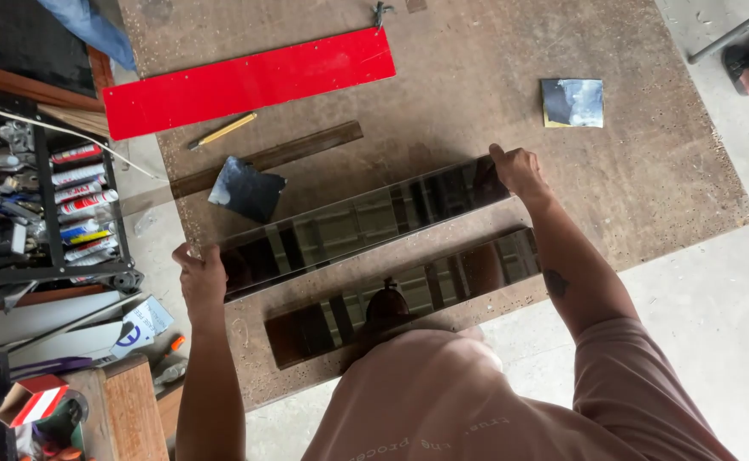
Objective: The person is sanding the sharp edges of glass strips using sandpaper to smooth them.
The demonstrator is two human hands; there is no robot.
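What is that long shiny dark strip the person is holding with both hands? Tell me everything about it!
The long dark strip looks like tinted mirror glass: narrow, flat and glossy, reflecting beams overhead. It slants across the brown board. The left hand grips its lower end and the right hand its upper end. A second similar strip lies beside it, nearer the person.

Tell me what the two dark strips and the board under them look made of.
Strip in hands and lower strip: likely tinted glass or mirror, glossy, showing reflections. Board: apparently particleboard, matte brown, speckled, rough edges.
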